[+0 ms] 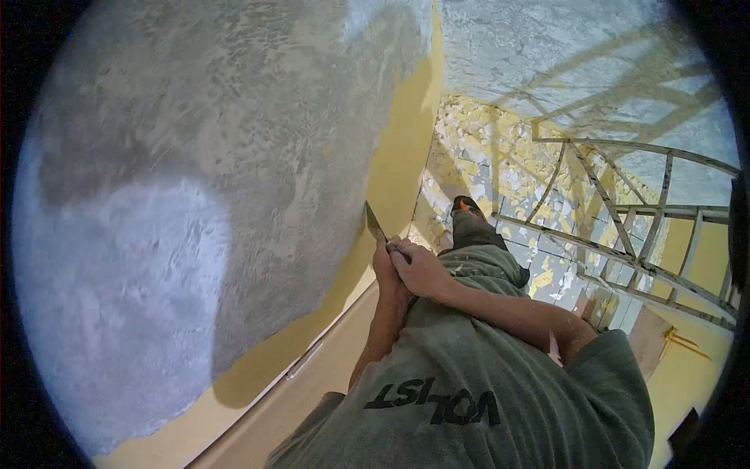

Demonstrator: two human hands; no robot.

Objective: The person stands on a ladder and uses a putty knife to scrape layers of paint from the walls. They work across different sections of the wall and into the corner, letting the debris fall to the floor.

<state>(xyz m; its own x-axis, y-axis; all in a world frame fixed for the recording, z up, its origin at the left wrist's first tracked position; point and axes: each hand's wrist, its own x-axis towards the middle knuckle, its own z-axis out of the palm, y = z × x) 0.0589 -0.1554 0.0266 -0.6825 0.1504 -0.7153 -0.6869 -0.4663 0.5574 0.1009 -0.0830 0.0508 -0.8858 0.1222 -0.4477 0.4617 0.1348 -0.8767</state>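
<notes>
A scraper (376, 223) with a narrow metal blade rests its tip against the wall where yellow paint (402, 148) meets bare grey plaster (234, 156). Both my hands are closed around its handle. My left hand (386, 271) is closer to the wall, its forearm rising from below. Wrapped over it from the right is my right hand (423, 270), with the elbow bent out to the side. The handle itself is hidden by the fingers.
A metal ladder (625, 234) leans at the right. The floor (484, 156) far below is littered with yellow paint chips. My shoe (467, 208) and trouser leg show under the hands. A yellow band of paint runs along the wall's lower part.
</notes>
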